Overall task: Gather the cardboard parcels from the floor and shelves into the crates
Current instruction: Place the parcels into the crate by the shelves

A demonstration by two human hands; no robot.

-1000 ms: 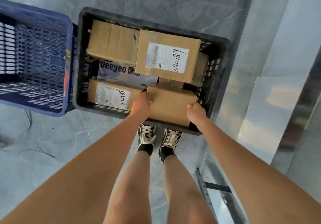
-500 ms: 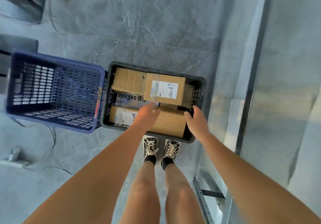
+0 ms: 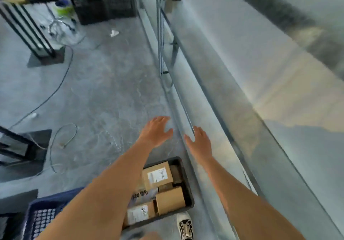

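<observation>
A black crate (image 3: 187, 182) sits on the floor below my arms, packed with several cardboard parcels. A labelled parcel (image 3: 157, 175) lies at its far end, a plain brown parcel (image 3: 170, 200) at its near right, and another labelled parcel (image 3: 139, 213) at the near left. A blue crate (image 3: 41, 217) stands to the left of the black one, partly behind my left forearm. My left hand (image 3: 156, 130) and my right hand (image 3: 200, 143) are raised above the floor beyond the crate, fingers spread, holding nothing.
A metal shelf rack (image 3: 214, 94) runs along the right side. Black crates (image 3: 106, 7) stand at the far end of the grey floor. Cables (image 3: 55, 89) trail across the left floor near black table legs (image 3: 28, 35). My shoe (image 3: 186, 226) is beside the crate.
Both hands let go of the plain brown parcel, now lying in the black crate, and lifted up and forward. The view swung up from the crates to the aisle.
</observation>
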